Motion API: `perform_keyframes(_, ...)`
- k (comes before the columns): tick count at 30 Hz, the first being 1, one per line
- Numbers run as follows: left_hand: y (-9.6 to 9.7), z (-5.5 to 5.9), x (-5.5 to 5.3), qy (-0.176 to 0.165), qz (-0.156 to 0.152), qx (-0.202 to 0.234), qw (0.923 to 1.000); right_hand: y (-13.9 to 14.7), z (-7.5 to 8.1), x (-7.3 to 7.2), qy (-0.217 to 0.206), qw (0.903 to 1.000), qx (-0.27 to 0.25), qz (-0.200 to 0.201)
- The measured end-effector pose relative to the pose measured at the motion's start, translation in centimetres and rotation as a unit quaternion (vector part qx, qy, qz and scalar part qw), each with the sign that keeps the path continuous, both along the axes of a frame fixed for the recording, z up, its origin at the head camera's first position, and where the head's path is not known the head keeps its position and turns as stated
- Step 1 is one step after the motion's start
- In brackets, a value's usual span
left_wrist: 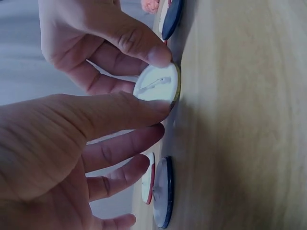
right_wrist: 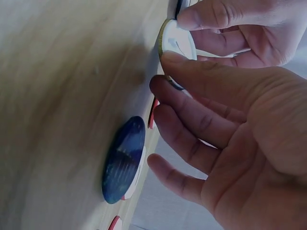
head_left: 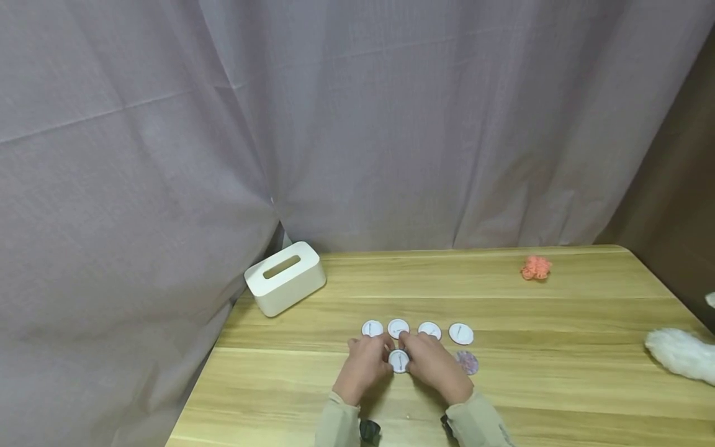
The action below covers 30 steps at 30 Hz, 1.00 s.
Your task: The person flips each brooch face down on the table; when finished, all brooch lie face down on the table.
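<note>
A round pin-back button badge [head_left: 399, 361] is between both hands, its white back and safety pin facing up. My left hand [head_left: 368, 361] pinches its left edge with thumb and fingers; in the left wrist view the badge [left_wrist: 158, 85] tilts, showing a yellowish rim. On the opposite edge, my right hand [head_left: 436, 365] pinches the badge [right_wrist: 176, 40], its other fingers spread below. Beyond the hands lies a row of white-backed badges, the leftmost badge [head_left: 372, 328] and the third badge [head_left: 429, 330] partly covered by the hands. A printed badge [head_left: 467, 362] lies face up beside my right hand.
A white tissue box [head_left: 286, 280] stands at the table's back left. Toward the back right lies a coral scrunchie-like bundle [head_left: 536, 267]. White fluffy material [head_left: 678, 354] is at the right edge. A grey curtain [head_left: 380, 136] hangs behind the wooden table [head_left: 558, 385].
</note>
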<state>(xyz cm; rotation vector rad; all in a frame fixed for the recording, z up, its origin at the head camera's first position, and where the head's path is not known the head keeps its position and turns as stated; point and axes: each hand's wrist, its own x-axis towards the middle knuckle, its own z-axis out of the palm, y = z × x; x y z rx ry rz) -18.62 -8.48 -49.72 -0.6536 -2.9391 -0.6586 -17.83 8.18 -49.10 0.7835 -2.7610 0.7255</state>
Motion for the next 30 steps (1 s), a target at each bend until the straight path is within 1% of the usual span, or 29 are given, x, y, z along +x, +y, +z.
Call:
perform_keyframes(7, 0.2, 0.1, 0.1, 0.006, 0.013, -0.022, 0.9996, -0.2, 0.1, -0.2, -0.010, 0.9997, 0.019, -0.009)
perform_keyframes(14, 0.1, -0.1, 0.1, -0.021, 0.019, -0.009, 0.9996, -0.4, 0.0, -0.1, -0.034, 0.9988, 0.031, -0.013)
perform_keyframes(17, 0.1, -0.3, 0.1, -0.021, 0.021, -0.009, 0.9995, -0.4, -0.1, -0.1, -0.045, 0.9985, 0.026, -0.019)
perform_keyframes(20, 0.2, -0.4, 0.1, -0.019, 0.023, -0.019, 0.9994, -0.2, -0.3, -0.1, -0.052, 0.9982, 0.020, -0.020)
perform_keyframes(23, 0.3, -0.2, 0.2, -0.020, 0.022, -0.025, 0.9993, 0.0, -0.4, -0.1, -0.049, 0.9984, 0.020, -0.020)
perform_keyframes(27, 0.5, 0.0, 0.1, -0.019, 0.018, -0.021, 0.9994, 0.5, -0.1, -0.2, -0.034, 0.9990, 0.021, -0.021)
perform_keyframes(30, 0.6, 0.1, -0.1, -0.009, 0.017, -0.016, 0.9997, 1.0, 0.2, -0.2, -0.033, 0.9988, 0.017, -0.032)
